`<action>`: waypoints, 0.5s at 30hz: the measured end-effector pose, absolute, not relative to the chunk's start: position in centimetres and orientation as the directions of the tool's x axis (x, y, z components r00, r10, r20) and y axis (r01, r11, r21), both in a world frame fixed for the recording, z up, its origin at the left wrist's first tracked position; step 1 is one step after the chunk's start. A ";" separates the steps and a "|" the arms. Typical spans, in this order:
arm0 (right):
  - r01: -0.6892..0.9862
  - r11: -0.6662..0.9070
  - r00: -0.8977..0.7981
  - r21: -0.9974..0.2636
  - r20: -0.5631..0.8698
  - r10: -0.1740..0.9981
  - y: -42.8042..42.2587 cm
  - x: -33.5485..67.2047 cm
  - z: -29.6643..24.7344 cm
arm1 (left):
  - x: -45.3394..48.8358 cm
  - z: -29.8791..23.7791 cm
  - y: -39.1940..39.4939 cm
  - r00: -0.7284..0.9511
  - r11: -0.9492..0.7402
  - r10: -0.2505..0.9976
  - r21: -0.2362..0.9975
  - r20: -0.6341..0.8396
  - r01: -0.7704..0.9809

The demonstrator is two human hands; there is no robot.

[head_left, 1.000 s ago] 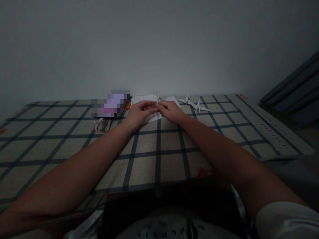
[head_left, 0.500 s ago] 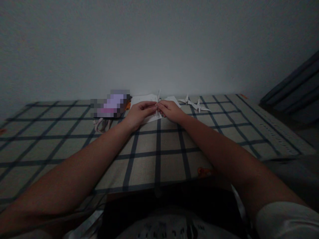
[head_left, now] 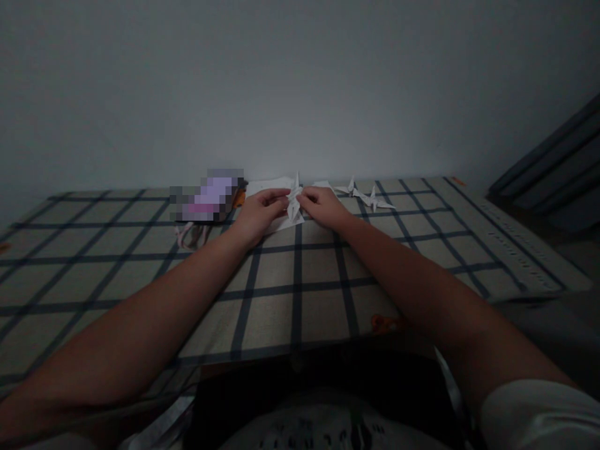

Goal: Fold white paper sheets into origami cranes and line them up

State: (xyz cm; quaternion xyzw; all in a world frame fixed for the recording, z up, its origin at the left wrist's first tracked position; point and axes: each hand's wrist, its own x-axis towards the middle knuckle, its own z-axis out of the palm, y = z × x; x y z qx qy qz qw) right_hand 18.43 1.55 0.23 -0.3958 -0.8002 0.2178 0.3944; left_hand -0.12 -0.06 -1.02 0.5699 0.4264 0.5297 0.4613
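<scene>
Between my two hands is a folded white paper crane, its pointed tip standing up and its folds spread toward me. My left hand closes on its left side with thumb and fingers. From the other side my right hand pinches its right edge. White paper sheets lie beneath and behind the hands, partly covered by them. Just right of my right hand, two finished-looking paper cranes rest on the cloth.
A checked tablecloth covers the table, which meets a plain wall. To the left lies a blurred-out purple-screened device with a pale cord in front. A dark curtain hangs at the right.
The paper crane has turned, so its wider folded face shows instead of a thin edge. My hands have moved slightly apart around it.
</scene>
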 end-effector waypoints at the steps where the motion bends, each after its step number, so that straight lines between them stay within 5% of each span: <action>1: 0.433 0.589 -0.357 -0.682 0.470 0.807 1.6 18.4 0.1 | -0.1 -1.0 -0.1 0.075 -0.214 0.974 0.977 0.213 -0.006; 15: 0.155 0.477 -0.373 -0.865 0.396 0.839 2.0 18.0 -0.7 | 0.1 -0.1 -1.0 -0.006 -0.255 0.966 0.959 0.258 0.125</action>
